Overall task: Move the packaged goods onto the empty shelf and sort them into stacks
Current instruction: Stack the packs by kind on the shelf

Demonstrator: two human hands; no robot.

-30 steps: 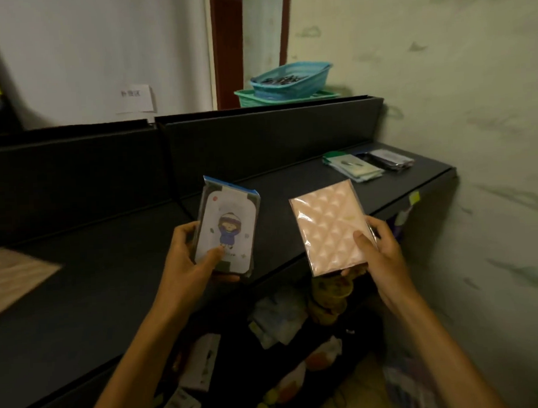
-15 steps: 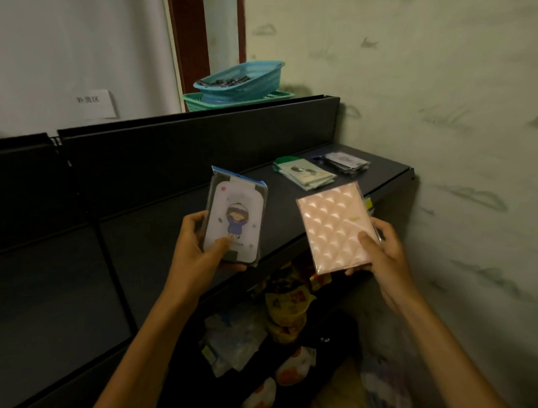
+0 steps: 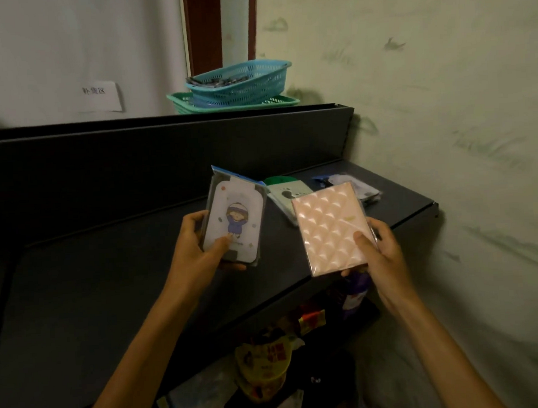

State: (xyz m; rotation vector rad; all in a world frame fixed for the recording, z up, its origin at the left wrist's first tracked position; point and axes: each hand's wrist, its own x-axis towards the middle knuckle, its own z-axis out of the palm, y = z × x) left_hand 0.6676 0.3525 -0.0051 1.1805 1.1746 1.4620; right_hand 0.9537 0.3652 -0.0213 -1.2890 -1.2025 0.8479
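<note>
My left hand grips a flat clear-wrapped package with a cartoon girl on its white card, held upright above the dark shelf. My right hand holds a pink quilted package by its lower right corner, tilted over the shelf's front edge. Behind them, at the shelf's right end, lie a small stack with a green-topped card and a second stack of dark-and-white packages, both partly hidden by the pink package.
Two nested plastic baskets sit on top of the shelf's back panel. A green-stained wall closes the right side. Below the shelf, a lower level holds snack bags and other packets.
The view has swung right and closer to the shelf's right end. Both hands have moved up and over the shelf with their packages; the pink one now overlaps the stacks behind.
</note>
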